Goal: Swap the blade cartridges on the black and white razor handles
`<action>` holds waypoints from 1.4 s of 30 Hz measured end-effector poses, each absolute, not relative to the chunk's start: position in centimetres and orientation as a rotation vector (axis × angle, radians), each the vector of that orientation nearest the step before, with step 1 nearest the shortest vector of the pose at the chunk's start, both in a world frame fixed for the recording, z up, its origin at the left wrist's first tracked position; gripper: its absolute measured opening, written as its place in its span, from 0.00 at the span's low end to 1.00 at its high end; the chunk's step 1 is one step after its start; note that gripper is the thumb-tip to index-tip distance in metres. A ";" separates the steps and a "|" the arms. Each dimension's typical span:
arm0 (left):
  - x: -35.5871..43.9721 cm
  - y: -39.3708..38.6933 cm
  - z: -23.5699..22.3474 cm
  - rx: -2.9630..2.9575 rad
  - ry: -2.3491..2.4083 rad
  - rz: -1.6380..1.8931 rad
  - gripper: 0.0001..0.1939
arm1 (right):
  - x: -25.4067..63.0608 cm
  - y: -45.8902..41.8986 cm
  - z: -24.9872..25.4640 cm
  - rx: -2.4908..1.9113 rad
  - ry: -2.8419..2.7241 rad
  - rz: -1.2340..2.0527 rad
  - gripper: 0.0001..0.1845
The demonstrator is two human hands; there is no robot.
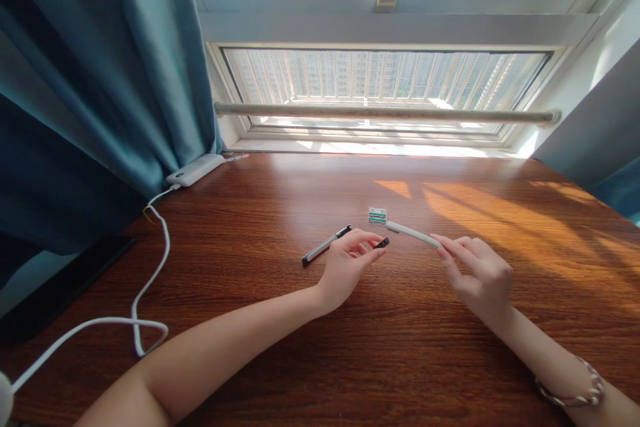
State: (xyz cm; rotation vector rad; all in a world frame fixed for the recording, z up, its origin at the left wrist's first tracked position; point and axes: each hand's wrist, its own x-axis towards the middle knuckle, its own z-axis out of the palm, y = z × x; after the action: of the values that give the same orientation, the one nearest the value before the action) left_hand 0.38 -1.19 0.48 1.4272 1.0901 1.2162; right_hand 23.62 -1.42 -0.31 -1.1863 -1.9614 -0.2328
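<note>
My left hand [353,265] pinches a small black razor cartridge [383,243] between thumb and fingertips. My right hand [477,275] grips the end of a white toothbrush [413,233], whose dark bristles face down, a little apart from the cartridge. Just left of my left hand, a black and silver razor handle [323,249] lies slanted on the wooden table, partly behind the fingers. Beyond the brush head sits a small clear case of razor blades with green strips [377,216].
The brown table [280,360] reaches a window with a horizontal rail [390,112]. A white power strip [196,170] lies at the back left, its white cable [165,240] looping forward. A blue curtain [120,60] hangs on the left, above a dark flat object [75,280].
</note>
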 end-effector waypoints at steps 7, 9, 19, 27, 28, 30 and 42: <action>0.5 -1.1 0.4 1.453 1.074 1.248 0.08 | 23.8 -1.2 -0.4 -1.127 -2.006 -0.251 0.16; 0.5 -1.1 0.5 1.477 1.079 1.248 0.08 | 23.8 -1.2 -0.4 -1.157 -1.965 -0.262 0.16; 0.2 -1.3 1.0 1.536 1.168 1.271 0.06 | 23.6 -1.6 -0.2 -1.125 -2.021 -0.293 0.16; 0.1 -1.2 1.2 1.458 1.133 1.301 0.07 | 23.6 -1.5 -0.3 -1.111 -2.052 -0.260 0.16; 0.1 -1.2 1.3 1.439 1.115 1.308 0.07 | 23.6 -1.4 -0.4 -1.109 -2.053 -0.254 0.16; 0.2 -1.2 1.3 1.377 1.052 1.314 0.07 | 23.7 -1.4 -0.5 -1.092 -2.063 -0.234 0.16; 0.4 -0.5 0.7 0.614 0.601 0.970 0.11 | 23.8 -1.3 -0.5 -1.031 -1.946 -0.119 0.16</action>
State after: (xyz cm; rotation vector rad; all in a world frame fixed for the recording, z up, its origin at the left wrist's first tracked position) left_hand 0.41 -0.53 0.72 0.6138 0.6008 0.9699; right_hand 23.79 -1.33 -0.49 -1.0312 -1.9455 -0.1195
